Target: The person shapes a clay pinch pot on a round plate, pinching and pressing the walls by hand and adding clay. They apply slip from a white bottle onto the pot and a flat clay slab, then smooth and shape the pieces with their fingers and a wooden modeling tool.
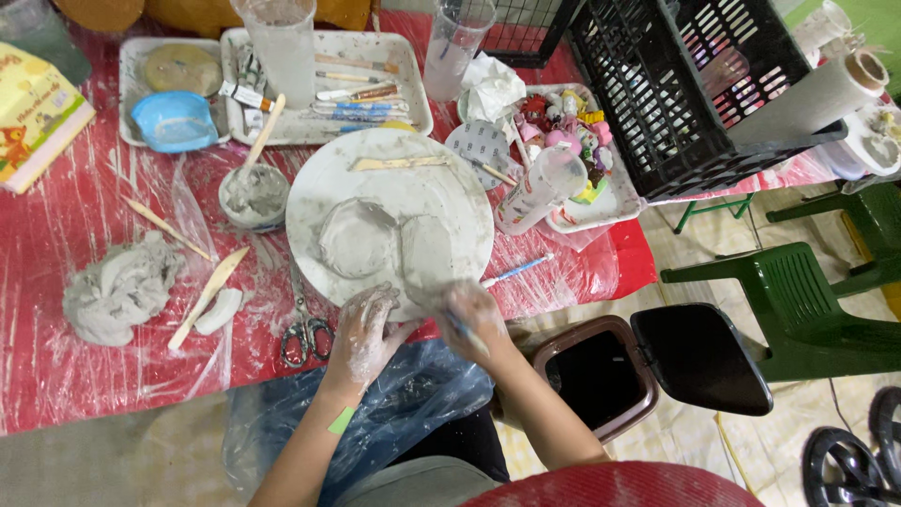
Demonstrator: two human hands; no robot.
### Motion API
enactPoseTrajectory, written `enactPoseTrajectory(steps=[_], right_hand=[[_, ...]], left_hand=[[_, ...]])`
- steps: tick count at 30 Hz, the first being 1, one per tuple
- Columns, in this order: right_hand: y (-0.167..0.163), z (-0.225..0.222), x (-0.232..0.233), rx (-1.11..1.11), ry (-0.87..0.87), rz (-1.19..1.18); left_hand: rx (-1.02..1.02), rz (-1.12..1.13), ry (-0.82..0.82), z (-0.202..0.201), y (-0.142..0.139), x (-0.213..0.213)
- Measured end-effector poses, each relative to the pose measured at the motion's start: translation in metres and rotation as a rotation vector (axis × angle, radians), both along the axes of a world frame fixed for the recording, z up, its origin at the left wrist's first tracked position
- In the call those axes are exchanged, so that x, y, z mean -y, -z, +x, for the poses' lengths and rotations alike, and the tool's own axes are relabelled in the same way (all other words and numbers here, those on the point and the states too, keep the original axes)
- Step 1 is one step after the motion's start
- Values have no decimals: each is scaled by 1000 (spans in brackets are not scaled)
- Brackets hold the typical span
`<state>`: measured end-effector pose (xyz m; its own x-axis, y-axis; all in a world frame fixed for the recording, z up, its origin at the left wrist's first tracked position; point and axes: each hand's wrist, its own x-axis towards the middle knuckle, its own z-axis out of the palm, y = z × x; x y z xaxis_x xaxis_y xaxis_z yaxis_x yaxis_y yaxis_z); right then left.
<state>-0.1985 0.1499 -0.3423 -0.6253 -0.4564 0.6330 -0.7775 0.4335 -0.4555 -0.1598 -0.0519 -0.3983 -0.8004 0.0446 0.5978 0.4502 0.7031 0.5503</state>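
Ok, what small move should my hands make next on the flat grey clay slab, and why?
Probably draw the blue-handled tool in the right hand along the flat grey clay slab: the tool is already at its near edge, and the left hand steadies the round white board.

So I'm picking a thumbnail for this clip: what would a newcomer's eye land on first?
First the round white board at the centre of the red plastic-covered table, carrying a grey clay bowl and a flat clay slab. At its near edge, both clay-smeared hands work: the left hand rests on the rim, the right hand holds a thin tool. A grey clay lump sits at the left.
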Motion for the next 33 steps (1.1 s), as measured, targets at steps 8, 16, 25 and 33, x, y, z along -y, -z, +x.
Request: enactPoseTrajectory(steps=[8,16,25,33], right_hand=[[-6,-29,-2,61,168,-98],[-18,-28,32,-64,151,128],[-15,-60,50,-132,130,65],[-13,-44,-7,389,361,-189]], left_hand=[[-17,26,23,-3,-5,2],[-28,33,11,-2,-9,19],[-70,18,15,3,-6,29],[-70,14,20,2,-11,31]])
